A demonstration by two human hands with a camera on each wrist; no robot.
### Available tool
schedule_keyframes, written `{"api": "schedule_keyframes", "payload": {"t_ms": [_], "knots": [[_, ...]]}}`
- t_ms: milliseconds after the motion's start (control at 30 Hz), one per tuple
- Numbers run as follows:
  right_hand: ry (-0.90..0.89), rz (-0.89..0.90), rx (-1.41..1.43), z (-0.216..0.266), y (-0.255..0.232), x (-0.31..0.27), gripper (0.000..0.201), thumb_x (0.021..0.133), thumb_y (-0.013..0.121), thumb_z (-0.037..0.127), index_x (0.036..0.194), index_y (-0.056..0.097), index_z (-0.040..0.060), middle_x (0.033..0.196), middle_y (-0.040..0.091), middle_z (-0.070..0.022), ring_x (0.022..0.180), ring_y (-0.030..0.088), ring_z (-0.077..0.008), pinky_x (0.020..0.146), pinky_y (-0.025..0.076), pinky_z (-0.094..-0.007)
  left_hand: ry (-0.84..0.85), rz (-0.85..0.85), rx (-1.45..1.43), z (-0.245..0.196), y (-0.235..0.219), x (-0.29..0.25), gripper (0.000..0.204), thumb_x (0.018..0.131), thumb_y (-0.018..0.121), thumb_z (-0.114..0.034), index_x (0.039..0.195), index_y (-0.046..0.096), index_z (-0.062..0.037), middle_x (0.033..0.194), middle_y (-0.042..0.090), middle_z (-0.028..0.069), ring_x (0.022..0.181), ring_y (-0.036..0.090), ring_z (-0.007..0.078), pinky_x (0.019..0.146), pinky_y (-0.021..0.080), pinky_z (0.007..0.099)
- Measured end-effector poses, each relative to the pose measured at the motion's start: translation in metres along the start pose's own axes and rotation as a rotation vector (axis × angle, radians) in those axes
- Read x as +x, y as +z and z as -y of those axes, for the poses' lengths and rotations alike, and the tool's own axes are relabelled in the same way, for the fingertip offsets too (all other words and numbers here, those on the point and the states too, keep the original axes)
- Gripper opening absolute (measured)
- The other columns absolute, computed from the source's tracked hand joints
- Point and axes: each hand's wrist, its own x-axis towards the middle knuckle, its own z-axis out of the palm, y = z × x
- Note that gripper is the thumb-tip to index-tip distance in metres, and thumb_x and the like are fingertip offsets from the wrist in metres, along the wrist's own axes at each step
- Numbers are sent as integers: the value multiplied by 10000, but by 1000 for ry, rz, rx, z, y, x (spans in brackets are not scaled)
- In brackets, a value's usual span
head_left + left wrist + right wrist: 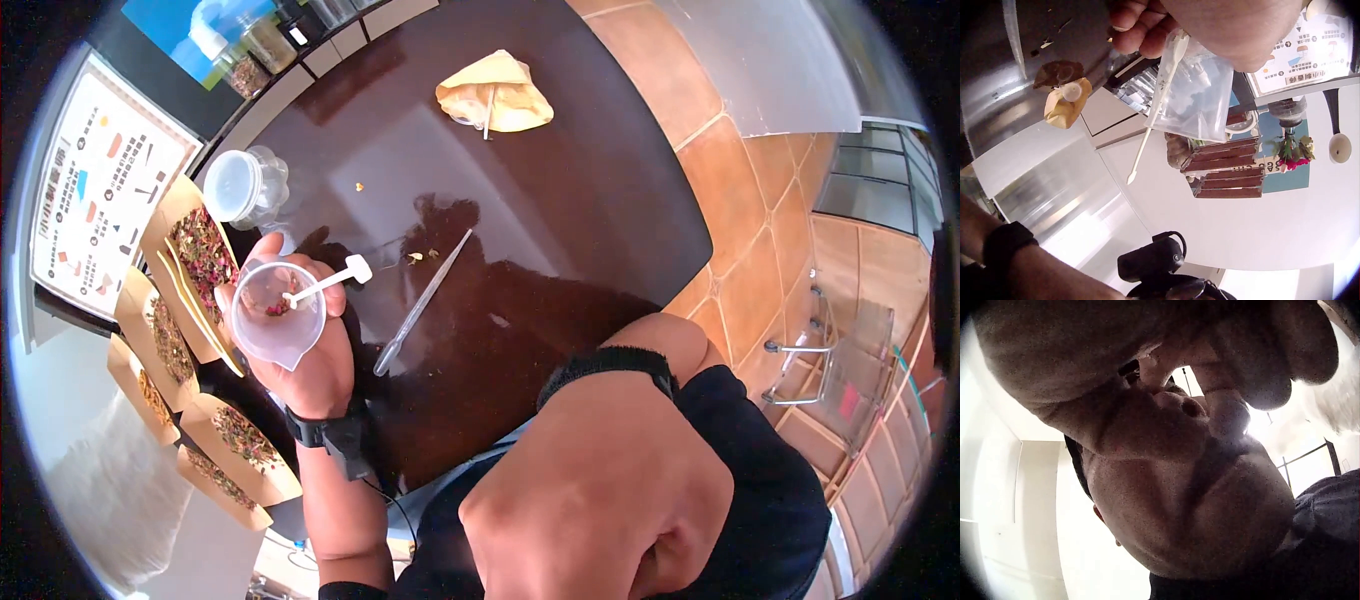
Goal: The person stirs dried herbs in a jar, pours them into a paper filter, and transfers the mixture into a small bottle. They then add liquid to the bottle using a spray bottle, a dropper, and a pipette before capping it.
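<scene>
My left hand grips a translucent plastic cup with a small pouring lip. A few red petals lie inside it. A white stirring spoon leans out over the cup's rim; the left wrist view shows its long stem and small spade-shaped end beside the cup. Raised in front of the person's face, my right hand has its fingers curled in. In the right wrist view those fingers are close by the nose, and no object shows in them.
Paper trays of dried flowers line the left side below a printed sheet. A lidded jar stands behind the cup. On the dark table lie a plastic dropper, loose flower bits and a folded paper pouch.
</scene>
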Motion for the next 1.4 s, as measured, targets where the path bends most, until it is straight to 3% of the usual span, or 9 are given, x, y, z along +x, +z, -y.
{"api": "schedule_keyframes", "payload": {"t_ms": [33,400,567,633,667,900,967,1200,1400], "knots": [[-33,19,-36,1,-2,2,163,718,606,41,682,451,77,658,494,-107,585,525,-338,509,399,-438,31,35,7,0,0,1,505,1062,510,-398,1293,599,42,967,657,94,708,530,185,576,399,288],[-103,46,-29,0,-7,7,90,769,599,45,728,521,64,661,484,-115,606,535,-368,510,411,-416,10,24,-14,-1,0,0,493,1062,515,-378,1290,594,52,967,657,94,728,539,184,581,404,287],[-133,28,267,-15,2,3,376,800,545,8,1174,525,-24,956,638,-168,679,646,-337,544,485,-383,23,26,-27,-4,3,3,476,1053,541,-357,1290,595,52,962,659,93,726,541,183,574,405,289],[-146,10,391,-28,13,-5,543,813,523,-7,1353,527,-59,1074,700,-190,708,690,-324,558,515,-370,-12,-42,-3,-3,3,1,600,1103,371,-494,1301,593,27,879,655,137,691,562,226,583,428,318],[-152,0,453,-35,21,-10,627,819,513,-14,1442,528,-77,1133,730,-200,722,712,-318,564,530,-364,-15,-16,-20,-4,2,1,601,1103,373,-494,1300,596,28,884,658,140,689,561,226,585,431,318],[-82,-51,374,-25,10,-6,520,819,536,1,1336,545,-60,1056,694,-188,698,683,-321,554,510,-366,-11,-59,-14,-3,5,0,603,1102,374,-496,1298,599,27,882,658,137,691,563,225,587,429,318],[-60,-68,349,-24,7,-5,485,819,543,6,1300,551,-55,1031,682,-183,690,673,-322,550,503,-366,36,-35,-38,-2,10,-1,456,1046,576,-341,1286,609,44,981,673,95,716,544,182,573,402,286],[9,-128,260,-6,-1,-11,361,820,570,23,1176,571,-35,941,640,-169,661,638,-326,538,480,-369,27,67,-53,-5,2,2,452,1059,552,-351,1274,610,42,990,670,111,724,556,196,580,416,291],[78,-183,190,1,-1,-13,255,820,593,38,1069,588,-18,864,604,-156,637,608,-330,527,460,-371,22,21,-75,-5,10,-1,422,1050,565,-351,1251,622,16,1028,687,120,737,576,199,578,427,300]]}}
